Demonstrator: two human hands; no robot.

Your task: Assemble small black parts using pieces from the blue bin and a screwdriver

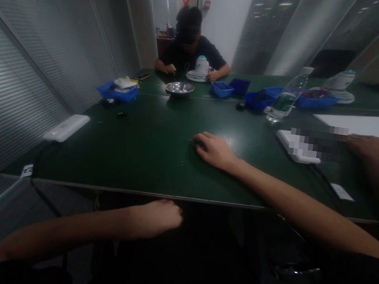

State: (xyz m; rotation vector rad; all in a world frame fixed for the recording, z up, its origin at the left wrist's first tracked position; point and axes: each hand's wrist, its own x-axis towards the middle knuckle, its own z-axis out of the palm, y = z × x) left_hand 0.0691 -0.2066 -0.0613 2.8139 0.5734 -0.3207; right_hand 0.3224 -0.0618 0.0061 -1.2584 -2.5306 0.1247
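My right hand rests on the dark green table, its fingers curled inward. A thin, faint sliver shows at its fingertips; it is too small and blurred to name. Just below the table's front edge, my left hand is closed in a fist above my lap. Its palm and fingertips are turned away, so whatever it may hold is hidden. Beyond my right hand stands a shiny metal bowl with small pale pieces in it.
A white power strip lies left, another right, beside a co-worker's hand. Blue trays and a water bottle stand further back. Opposite sits a person behind a white device.
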